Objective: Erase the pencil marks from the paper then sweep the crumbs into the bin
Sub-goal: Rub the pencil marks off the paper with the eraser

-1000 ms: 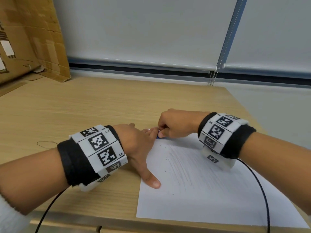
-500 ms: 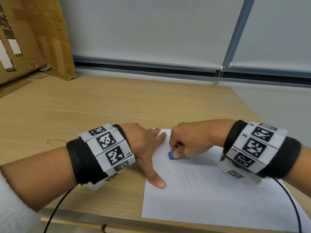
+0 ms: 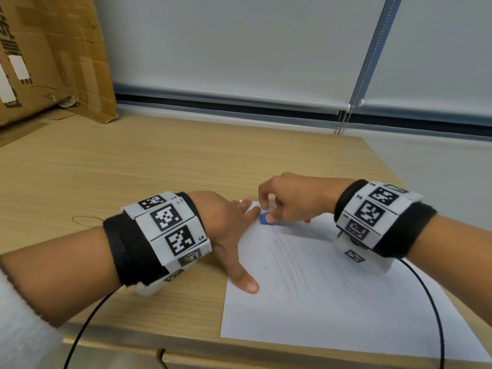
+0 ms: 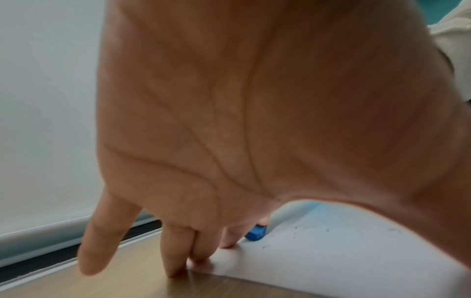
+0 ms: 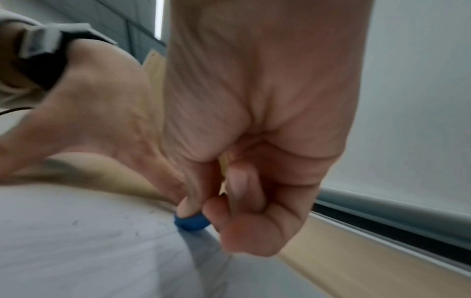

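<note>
Erasing is under way and looks unfinished: the right hand (image 3: 290, 201) pinches the eraser (image 3: 264, 218) at the far left corner of the paper (image 3: 332, 302), the flat-fingered left hand (image 3: 226, 227) pins it, faint marks (image 3: 292, 265) and crumbs (image 3: 265, 267) remain, no bin in view.

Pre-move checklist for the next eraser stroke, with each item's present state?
1. Left hand presses the paper flat: ok.
2. Right hand pinches the blue eraser: ok.
3. Eraser sits on the paper near its far left corner: ok.
4. Pencil marks gone: not ok, grey strokes remain.
5. Crumbs on the sheet, unswept: ok for now.
6. Bin within reach: cannot tell, none in view.
</note>
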`<state>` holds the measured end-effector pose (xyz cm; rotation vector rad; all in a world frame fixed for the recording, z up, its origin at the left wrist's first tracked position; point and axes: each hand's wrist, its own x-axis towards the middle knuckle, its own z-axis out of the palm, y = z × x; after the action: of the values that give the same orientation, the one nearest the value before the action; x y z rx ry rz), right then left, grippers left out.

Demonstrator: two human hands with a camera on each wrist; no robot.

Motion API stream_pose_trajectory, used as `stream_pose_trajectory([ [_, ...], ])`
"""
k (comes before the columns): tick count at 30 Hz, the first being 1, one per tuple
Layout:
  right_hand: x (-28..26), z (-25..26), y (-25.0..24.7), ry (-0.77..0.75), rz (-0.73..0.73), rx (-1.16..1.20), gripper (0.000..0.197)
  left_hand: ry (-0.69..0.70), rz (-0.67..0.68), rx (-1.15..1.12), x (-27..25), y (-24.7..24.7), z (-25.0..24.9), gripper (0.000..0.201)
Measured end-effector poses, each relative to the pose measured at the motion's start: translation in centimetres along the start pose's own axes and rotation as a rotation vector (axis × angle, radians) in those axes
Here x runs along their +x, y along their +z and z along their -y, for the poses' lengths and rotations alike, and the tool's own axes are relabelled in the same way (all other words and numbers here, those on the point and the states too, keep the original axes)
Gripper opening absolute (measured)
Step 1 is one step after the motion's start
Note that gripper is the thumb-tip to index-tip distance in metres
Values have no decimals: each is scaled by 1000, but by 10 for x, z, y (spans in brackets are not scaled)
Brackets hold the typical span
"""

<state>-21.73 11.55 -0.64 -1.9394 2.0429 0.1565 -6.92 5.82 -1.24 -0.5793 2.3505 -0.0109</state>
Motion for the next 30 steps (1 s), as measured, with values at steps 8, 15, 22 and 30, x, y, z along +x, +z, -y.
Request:
stream_pose_trajectory([
  [8, -12, -9, 7, -102, 120, 222, 16, -4, 6, -10, 0, -1, 0, 137],
  [15, -7, -13, 5, -109, 22, 103, 17, 3, -14, -7, -1, -1, 0, 138],
  [22, 0, -15, 4, -66, -51, 49, 18, -7, -5, 7, -1, -2, -2, 136],
  [30, -3, -12, 2, -33, -5, -30, 17, 9, -2, -7, 1, -1, 1, 137],
])
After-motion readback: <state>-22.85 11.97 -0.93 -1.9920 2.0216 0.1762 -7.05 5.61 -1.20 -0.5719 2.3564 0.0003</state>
